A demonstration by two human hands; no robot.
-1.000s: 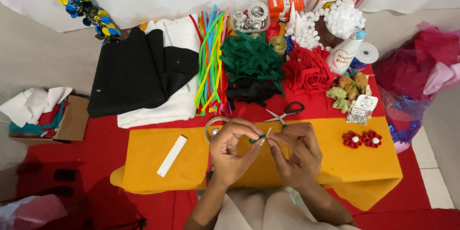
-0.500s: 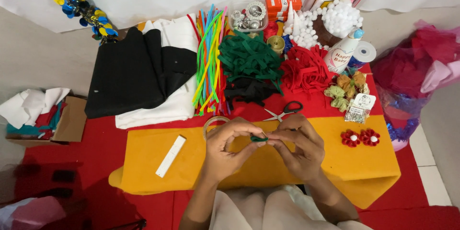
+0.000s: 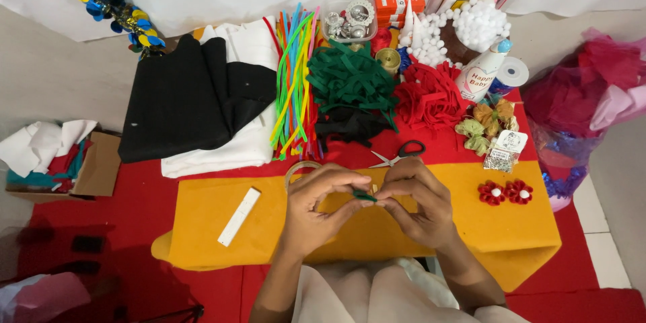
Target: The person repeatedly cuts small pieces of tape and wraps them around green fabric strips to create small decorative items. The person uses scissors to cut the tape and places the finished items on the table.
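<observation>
Spread over the red floor covering, an orange felt sheet [image 3: 222, 219] is serving as the work surface, with craft supplies lying along its far edge. Both hands are meeting above the middle of the sheet, fingertips turned toward each other. The left hand [image 3: 315, 212] is curling in from the left, thumb and forefinger narrowed into a pinch, and the right hand [image 3: 416, 205] is doing the same from the right, so that a small green strip [image 3: 365, 196] is being held between the two pinches. The strip's long axis is running left to right, nearly level, bridging the gap between the fingertips; neither hand is clearly nearer, since each is gripping an end. Just beyond the hands, scissors [image 3: 397, 155] are lying apart from them, and a white flat stick [image 3: 239, 216] is resting on the sheet to the left.
</observation>
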